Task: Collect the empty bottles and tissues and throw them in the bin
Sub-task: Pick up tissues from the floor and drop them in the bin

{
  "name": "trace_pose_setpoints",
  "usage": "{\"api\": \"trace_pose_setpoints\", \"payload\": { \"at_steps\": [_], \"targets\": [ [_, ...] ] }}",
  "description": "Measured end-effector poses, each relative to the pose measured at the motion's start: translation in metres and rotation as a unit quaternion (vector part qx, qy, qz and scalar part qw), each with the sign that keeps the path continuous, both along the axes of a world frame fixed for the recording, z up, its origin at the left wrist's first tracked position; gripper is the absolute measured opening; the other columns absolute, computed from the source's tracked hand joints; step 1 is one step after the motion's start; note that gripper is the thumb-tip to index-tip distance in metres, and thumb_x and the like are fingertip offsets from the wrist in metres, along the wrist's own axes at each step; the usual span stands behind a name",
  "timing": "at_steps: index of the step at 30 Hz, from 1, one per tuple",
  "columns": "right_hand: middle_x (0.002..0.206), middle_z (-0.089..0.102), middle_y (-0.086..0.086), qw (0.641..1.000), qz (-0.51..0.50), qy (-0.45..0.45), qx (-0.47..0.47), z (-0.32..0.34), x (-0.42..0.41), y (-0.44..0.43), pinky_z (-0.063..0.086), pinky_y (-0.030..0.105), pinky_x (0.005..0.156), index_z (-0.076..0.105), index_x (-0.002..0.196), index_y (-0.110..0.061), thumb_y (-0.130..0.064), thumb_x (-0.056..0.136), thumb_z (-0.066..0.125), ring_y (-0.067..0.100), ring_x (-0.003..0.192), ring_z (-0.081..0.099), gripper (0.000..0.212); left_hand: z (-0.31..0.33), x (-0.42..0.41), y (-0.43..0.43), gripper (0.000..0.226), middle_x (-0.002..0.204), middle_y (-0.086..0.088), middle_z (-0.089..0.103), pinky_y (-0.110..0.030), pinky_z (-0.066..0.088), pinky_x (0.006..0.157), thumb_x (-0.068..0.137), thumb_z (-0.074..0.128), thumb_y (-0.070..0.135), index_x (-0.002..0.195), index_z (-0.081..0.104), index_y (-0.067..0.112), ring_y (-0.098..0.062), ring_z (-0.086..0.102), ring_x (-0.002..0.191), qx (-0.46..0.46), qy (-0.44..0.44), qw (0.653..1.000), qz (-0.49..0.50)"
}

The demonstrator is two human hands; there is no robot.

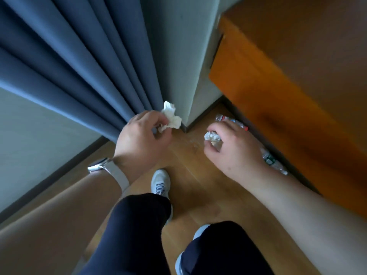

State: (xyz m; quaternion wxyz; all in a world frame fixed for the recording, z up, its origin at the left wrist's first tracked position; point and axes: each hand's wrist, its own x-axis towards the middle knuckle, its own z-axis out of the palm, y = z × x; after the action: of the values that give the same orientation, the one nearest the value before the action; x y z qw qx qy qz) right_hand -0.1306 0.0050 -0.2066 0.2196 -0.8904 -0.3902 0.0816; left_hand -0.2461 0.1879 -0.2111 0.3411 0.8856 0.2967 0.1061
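Tissue (pixel 171 118) pinched in the grip of the left hand (pixel 142 136); right hand (pixel 234 149) grip curled round a second tissue (pixel 212 136), red-labelled bottle (pixel 228 120) and green-labelled bottle (pixel 271 160) just beyond.

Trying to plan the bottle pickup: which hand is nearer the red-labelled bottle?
Right. The right hand overlaps the red-labelled bottle in view; the left hand is off to its left.

Curtain (pixel 69 56) left, cabinet (pixel 288 86) right, wall corner (pixel 188 66) between. Tissue (pixel 171 117) in left hand (pixel 139 141), another tissue (pixel 212 136) in right hand (pixel 232 149); bottles (pixel 231 122) on floor (pixel 190 195) behind it, along the cabinet.
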Motion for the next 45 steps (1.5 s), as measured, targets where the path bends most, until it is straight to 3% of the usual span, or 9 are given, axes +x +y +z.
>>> {"api": "trace_pose_setpoints", "payload": {
  "at_steps": [7, 11, 19, 24, 29, 32, 35, 39, 45],
  "targets": [
    [0.093, 0.061, -0.001, 0.999, -0.026, -0.023, 0.039, 0.149, -0.026, -0.036, 0.05, 0.04, 0.054, 0.065, 0.1, -0.014, -0.022, 0.081, 0.066, 0.021, 0.076, 0.057, 0.02, 0.15, -0.029, -0.035, 0.011, 0.096, 0.016, 0.06, -0.025, 0.04, 0.076, 0.084, 0.062, 0.022, 0.091, 0.062, 0.031, -0.009, 0.055, 0.094, 0.015, -0.019, 1.0, -0.008],
    [0.091, 0.06, 0.0, 0.998, -0.027, -0.043, 0.025, 0.209, -0.039, -0.066, 0.05, 0.039, 0.054, 0.064, 0.102, -0.013, -0.022, 0.084, 0.064, 0.019, 0.075, 0.055, 0.02, 0.206, -0.041, -0.061, 0.012, 0.096, 0.017, 0.058, -0.014, 0.034, 0.067, 0.086, 0.065, 0.023, 0.092, 0.062, 0.033, -0.005, 0.052, 0.088, 0.021, -0.019, 1.0, -0.011],
    [0.093, 0.062, -0.003, 0.991, -0.108, -0.08, 0.023, 0.267, -0.05, -0.133, 0.054, 0.029, 0.056, 0.063, 0.104, -0.015, -0.028, 0.086, 0.064, 0.013, 0.076, 0.057, 0.022, 0.258, -0.023, -0.104, 0.01, 0.102, 0.011, 0.059, -0.032, 0.049, 0.075, 0.087, 0.064, 0.024, 0.096, 0.063, 0.029, -0.013, 0.06, 0.089, 0.045, -0.013, 0.992, -0.12],
    [0.093, 0.061, -0.005, 0.975, -0.201, -0.09, -0.002, 0.289, -0.053, -0.173, 0.047, 0.023, 0.055, 0.063, 0.106, -0.017, -0.028, 0.086, 0.063, 0.012, 0.077, 0.056, 0.023, 0.268, 0.022, -0.132, 0.011, 0.098, 0.007, 0.064, -0.025, 0.042, 0.071, 0.086, 0.067, 0.025, 0.098, 0.066, 0.024, -0.011, 0.057, 0.086, 0.062, -0.033, 0.971, -0.227],
    [0.103, 0.059, -0.007, 0.945, -0.315, -0.078, -0.044, 0.313, -0.065, -0.218, 0.052, 0.032, 0.071, 0.06, 0.113, -0.022, -0.032, 0.088, 0.06, 0.011, 0.089, 0.056, 0.027, 0.28, 0.073, -0.174, 0.012, 0.1, 0.012, 0.062, -0.011, 0.034, 0.067, 0.087, 0.067, 0.025, 0.097, 0.062, 0.029, -0.004, 0.056, 0.09, 0.031, -0.046, 0.928, -0.368],
    [0.102, 0.058, -0.008, 0.923, -0.371, -0.073, -0.069, 0.325, -0.075, -0.241, 0.052, 0.03, 0.071, 0.059, 0.114, -0.022, -0.032, 0.088, 0.06, 0.008, 0.085, 0.054, 0.027, 0.289, 0.096, -0.2, 0.016, 0.097, 0.018, 0.058, -0.009, 0.031, 0.067, 0.087, 0.066, 0.025, 0.094, 0.057, 0.036, -0.001, 0.053, 0.09, -0.001, -0.057, 0.902, -0.428],
    [0.1, 0.057, -0.012, 0.889, -0.447, -0.074, -0.069, 0.333, -0.085, -0.257, 0.051, 0.023, 0.065, 0.06, 0.112, -0.025, -0.033, 0.087, 0.062, 0.006, 0.08, 0.053, 0.027, 0.295, 0.116, -0.223, 0.014, 0.094, 0.018, 0.059, -0.01, 0.034, 0.068, 0.088, 0.064, 0.024, 0.093, 0.059, 0.035, 0.001, 0.055, 0.086, -0.02, -0.071, 0.868, -0.49],
    [0.098, 0.05, -0.022, 0.833, -0.545, -0.074, -0.062, 0.338, -0.108, -0.274, 0.032, 0.005, 0.062, 0.059, 0.112, -0.031, -0.04, 0.085, 0.063, 0.0, 0.078, 0.051, 0.029, 0.299, 0.136, -0.257, 0.01, 0.09, 0.025, 0.056, -0.011, 0.037, 0.067, 0.088, 0.064, 0.027, 0.095, 0.062, 0.033, 0.01, 0.053, 0.088, -0.03, -0.086, 0.819, -0.566],
    [0.101, 0.059, -0.013, 0.759, -0.641, -0.089, -0.074, 0.351, -0.167, -0.308, 0.03, 0.007, 0.061, 0.062, 0.11, -0.026, -0.038, 0.084, 0.064, 0.002, 0.078, 0.051, 0.029, 0.309, 0.133, -0.335, 0.009, 0.092, 0.016, 0.059, -0.019, 0.044, 0.068, 0.09, 0.062, 0.026, 0.097, 0.06, 0.03, -0.002, 0.055, 0.085, -0.047, -0.114, 0.724, -0.678]
  ]
}}
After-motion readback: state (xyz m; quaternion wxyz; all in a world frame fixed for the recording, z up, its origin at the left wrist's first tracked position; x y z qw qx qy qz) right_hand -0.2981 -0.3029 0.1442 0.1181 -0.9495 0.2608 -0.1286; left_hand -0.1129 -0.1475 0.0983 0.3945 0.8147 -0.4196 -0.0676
